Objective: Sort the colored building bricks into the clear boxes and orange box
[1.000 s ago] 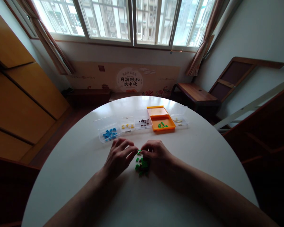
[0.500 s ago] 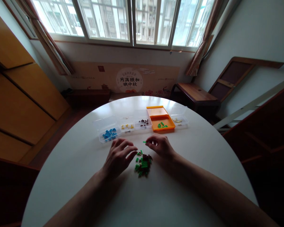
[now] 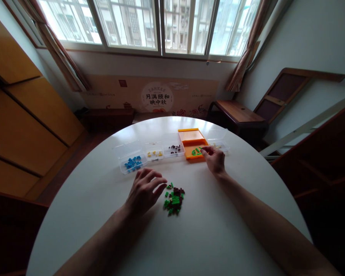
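My right hand reaches over the right side of an orange box with its lid raised. A small green building brick shows at its pinched fingertips, above several green bricks lying inside. My left hand rests on the table, its fingers curved and apart, holding nothing that I can see. Just right of its fingertips lies a loose pile of green and dark brown bricks.
Left of the orange box stand clear open boxes: one with blue bricks, one with yellow pieces, one with dark brown pieces. Another clear box is partly behind my right hand. All are on a round white table.
My right hand has moved from above the brick pile, away from me and to the right, to the orange box, carrying a green brick. My left hand has stayed in place.
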`<state>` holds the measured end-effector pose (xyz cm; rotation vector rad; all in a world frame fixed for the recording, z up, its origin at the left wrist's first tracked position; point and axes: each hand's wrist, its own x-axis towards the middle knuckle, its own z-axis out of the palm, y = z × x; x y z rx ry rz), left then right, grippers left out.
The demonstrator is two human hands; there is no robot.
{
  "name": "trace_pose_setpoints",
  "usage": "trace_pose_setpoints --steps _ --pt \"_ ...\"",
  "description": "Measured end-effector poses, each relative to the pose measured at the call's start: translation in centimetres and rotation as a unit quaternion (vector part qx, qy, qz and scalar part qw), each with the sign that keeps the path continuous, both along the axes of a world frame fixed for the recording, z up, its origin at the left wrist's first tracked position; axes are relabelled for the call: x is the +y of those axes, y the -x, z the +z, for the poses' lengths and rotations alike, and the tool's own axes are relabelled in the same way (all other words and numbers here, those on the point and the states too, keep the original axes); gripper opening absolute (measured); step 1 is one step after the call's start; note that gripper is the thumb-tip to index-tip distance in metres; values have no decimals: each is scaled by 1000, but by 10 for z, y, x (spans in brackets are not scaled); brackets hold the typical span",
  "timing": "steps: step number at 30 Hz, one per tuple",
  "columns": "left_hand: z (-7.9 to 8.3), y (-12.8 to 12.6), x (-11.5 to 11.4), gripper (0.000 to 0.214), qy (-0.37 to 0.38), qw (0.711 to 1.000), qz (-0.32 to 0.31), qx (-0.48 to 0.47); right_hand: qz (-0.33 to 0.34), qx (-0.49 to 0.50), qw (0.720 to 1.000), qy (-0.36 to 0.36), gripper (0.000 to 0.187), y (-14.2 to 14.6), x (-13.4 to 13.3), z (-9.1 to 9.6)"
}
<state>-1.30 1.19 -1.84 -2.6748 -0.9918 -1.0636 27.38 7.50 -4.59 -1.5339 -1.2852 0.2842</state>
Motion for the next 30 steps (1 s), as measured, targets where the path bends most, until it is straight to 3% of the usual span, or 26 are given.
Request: trace_pose_setpoints --steps 7,13,25,30 --pt "-4 0 2 11 21 1000 12 12 15 12 1000 -3 34 1 0 -1" --pt "-5 0 2 12 66 997 -17 46 58 38 998 -2 27 15 -11 3" --pt "-3 -2 0 14 116 991 -14 62 118 -16 992 -29 16 31 -25 4" --pt "-5 -1 3 16 104 992 -17 65 186 4 983 -7 16 41 -33 7"
